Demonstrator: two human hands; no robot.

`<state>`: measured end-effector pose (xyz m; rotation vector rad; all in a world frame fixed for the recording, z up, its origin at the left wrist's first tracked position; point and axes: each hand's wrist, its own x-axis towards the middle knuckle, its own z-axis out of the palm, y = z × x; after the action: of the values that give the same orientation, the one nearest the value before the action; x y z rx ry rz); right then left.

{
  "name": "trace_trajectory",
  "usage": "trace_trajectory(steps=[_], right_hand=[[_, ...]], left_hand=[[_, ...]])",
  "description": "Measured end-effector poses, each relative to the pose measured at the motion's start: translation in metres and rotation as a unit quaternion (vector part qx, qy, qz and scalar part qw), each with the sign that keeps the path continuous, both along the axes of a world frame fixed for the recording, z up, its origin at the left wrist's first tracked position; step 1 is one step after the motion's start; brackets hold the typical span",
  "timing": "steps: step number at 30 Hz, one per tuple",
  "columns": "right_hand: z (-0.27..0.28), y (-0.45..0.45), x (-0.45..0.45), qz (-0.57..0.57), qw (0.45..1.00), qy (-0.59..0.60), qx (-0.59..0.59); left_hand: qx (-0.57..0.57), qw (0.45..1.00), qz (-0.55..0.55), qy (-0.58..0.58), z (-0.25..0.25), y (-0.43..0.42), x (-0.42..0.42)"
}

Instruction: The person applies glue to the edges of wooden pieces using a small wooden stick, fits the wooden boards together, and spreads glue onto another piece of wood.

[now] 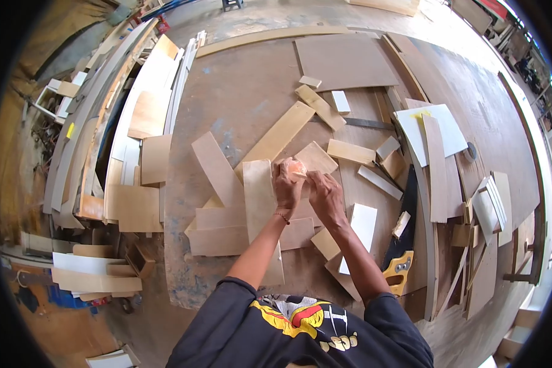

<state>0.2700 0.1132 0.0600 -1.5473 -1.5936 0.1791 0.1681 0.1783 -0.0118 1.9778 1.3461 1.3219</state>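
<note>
My left hand [286, 183] is closed around a small orange object in clear, shiny plastic [297, 168]; its exact kind is too small to tell. Coming in from the other side, my right hand [326, 195] has its fingers bent and pinched at the object's right edge. Both hands are over a pile of wood offcuts. Under my left wrist lies a long pale board [259, 202], and just beyond my right hand is a short light block [316, 157]. Shorter brown boards [219, 241] lie crosswise to the left.
A handsaw with a yellow handle [398, 272] lies to the right, near a white panel [362, 230]. A thin brown sheet [345, 61] is at the table's far side. Stacked boards [142, 122] stand along the left. A white board with yellow stains [432, 129] lies at right.
</note>
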Motion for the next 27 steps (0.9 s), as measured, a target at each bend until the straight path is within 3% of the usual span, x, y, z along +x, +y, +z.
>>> trace_trajectory(steps=[2,6,8,12,20,23,25,27], right_hand=[[0.008,-0.005,-0.003,-0.016,1.000,-0.005,0.000],[0.022,-0.015,-0.006,-0.043,0.994,0.095,-0.017],[0.033,-0.019,-0.006,-0.060,0.991,0.111,-0.032],[0.014,-0.014,-0.007,0.009,0.999,-0.041,0.020],[0.005,-0.014,-0.004,0.073,0.992,-0.099,0.039],[-0.005,-0.013,-0.003,0.076,0.995,-0.054,-0.020],[-0.008,-0.011,-0.003,-0.013,0.999,0.038,-0.021],[-0.005,-0.010,0.000,-0.025,0.994,0.092,-0.056]], left_hand=[[-0.023,0.999,-0.003,-0.033,0.008,-0.008,-0.001],[0.046,0.997,0.011,0.054,0.016,-0.018,-0.010],[-0.020,0.999,-0.004,-0.048,0.014,-0.024,-0.012],[0.033,0.999,-0.022,0.026,0.018,-0.030,-0.018],[0.011,0.992,-0.095,0.079,0.033,-0.036,-0.021],[0.035,0.989,-0.112,0.090,0.027,-0.035,-0.021],[0.029,0.990,-0.115,0.074,0.025,-0.036,-0.019],[0.020,0.991,-0.117,0.058,0.024,-0.037,-0.018]])
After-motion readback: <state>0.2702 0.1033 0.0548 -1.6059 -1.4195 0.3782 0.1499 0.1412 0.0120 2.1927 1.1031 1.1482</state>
